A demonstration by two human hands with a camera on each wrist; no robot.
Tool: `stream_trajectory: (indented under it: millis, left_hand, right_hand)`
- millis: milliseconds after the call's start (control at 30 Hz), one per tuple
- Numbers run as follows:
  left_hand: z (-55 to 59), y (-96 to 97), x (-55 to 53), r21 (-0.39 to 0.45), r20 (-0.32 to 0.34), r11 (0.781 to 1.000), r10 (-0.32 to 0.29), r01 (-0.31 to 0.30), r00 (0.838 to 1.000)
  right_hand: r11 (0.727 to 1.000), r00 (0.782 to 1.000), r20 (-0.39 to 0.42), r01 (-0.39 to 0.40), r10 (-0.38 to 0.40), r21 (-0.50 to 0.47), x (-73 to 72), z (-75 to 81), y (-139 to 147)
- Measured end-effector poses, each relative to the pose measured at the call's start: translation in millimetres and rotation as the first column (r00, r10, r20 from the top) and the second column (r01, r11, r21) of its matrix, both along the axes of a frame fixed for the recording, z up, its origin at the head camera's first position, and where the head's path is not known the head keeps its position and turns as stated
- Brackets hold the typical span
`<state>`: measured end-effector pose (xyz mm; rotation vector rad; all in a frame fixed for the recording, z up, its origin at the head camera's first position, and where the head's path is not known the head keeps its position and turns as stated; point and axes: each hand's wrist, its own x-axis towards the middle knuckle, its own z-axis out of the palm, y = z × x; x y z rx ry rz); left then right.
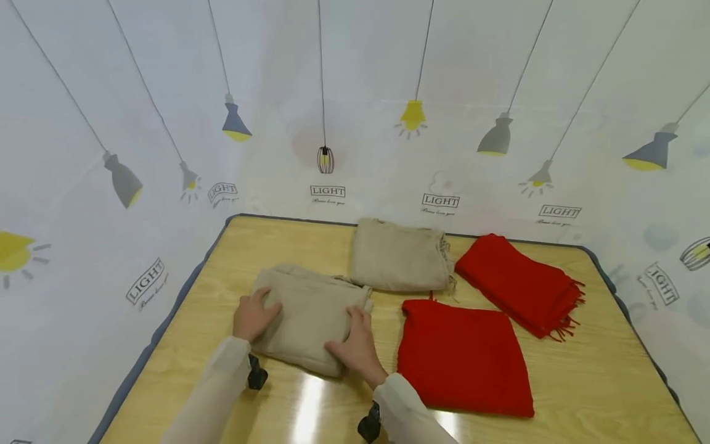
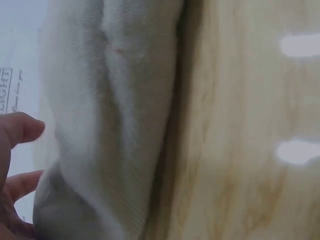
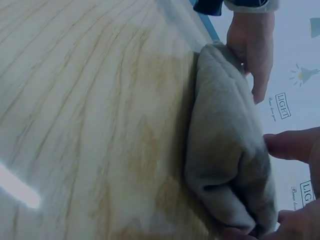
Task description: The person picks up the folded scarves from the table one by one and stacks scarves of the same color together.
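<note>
A folded beige scarf (image 1: 310, 314) lies on the table at the left, its thick folded front edge facing me. At its left edge my left hand (image 1: 256, 316) holds it, with the thumb over the top; the outer fingers are partly hidden. On the opposite side my right hand (image 1: 357, 345) grips the right edge, thumb on top and fingers round the side. The right wrist view shows the rolled side of the beige scarf (image 3: 225, 120), with right fingertips (image 3: 237, 234) low at its end. In the left wrist view the beige scarf's front edge (image 2: 115, 110) fills the middle.
Behind lies another folded beige scarf (image 1: 399, 256) with a fringe. To the right are a folded red scarf (image 1: 466, 357) and, farther back, a fringed red scarf (image 1: 516, 283). The wooden table (image 1: 599, 382) meets a lamp-patterned wall covering (image 1: 366, 135) at its back and sides.
</note>
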<state>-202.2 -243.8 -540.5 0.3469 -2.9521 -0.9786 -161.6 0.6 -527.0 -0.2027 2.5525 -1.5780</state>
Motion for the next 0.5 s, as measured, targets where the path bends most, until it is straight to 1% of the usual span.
stream_trajectory:
  millis: [133, 167, 267, 333, 400, 500]
  left_hand:
    - [4.5, 4.4, 0.7, 0.037, 0.011, 0.999, -0.003, 0.002, 1.000]
    - [4.8, 5.7, 2.2, 0.052, 0.021, 0.999, -0.002, 0.001, 1.000]
    - [5.2, 9.7, 7.8, 0.086, 0.016, 0.996, -0.012, 0.010, 1.000]
    - [6.2, 12.6, 13.1, 0.129, 0.004, 0.991, -0.021, 0.020, 1.000]
    - [6.4, 14.8, 20.7, 0.167, -0.016, 0.986, -0.015, 0.017, 1.000]
    - [5.3, 16.5, 35.7, 0.229, -0.021, 0.973, 0.035, -0.029, 0.999]
  right_hand:
    - [0.999, 0.999, -0.016, 0.039, -0.040, -0.014, -4.5, -3.9, 6]
    - [0.999, 0.999, -0.020, 0.043, -0.043, -0.017, -5.3, -5.1, 8]
    - [0.999, 0.998, -0.037, 0.045, -0.046, -0.009, -8.6, -6.0, 17]
    - [0.999, 0.998, -0.050, 0.043, -0.043, -0.001, -10.9, -4.6, 23]
    - [0.999, 0.997, -0.062, 0.041, -0.039, 0.021, -12.1, -3.7, 27]
    - [0.998, 0.998, -0.053, 0.026, -0.023, 0.054, -11.4, -2.9, 32]
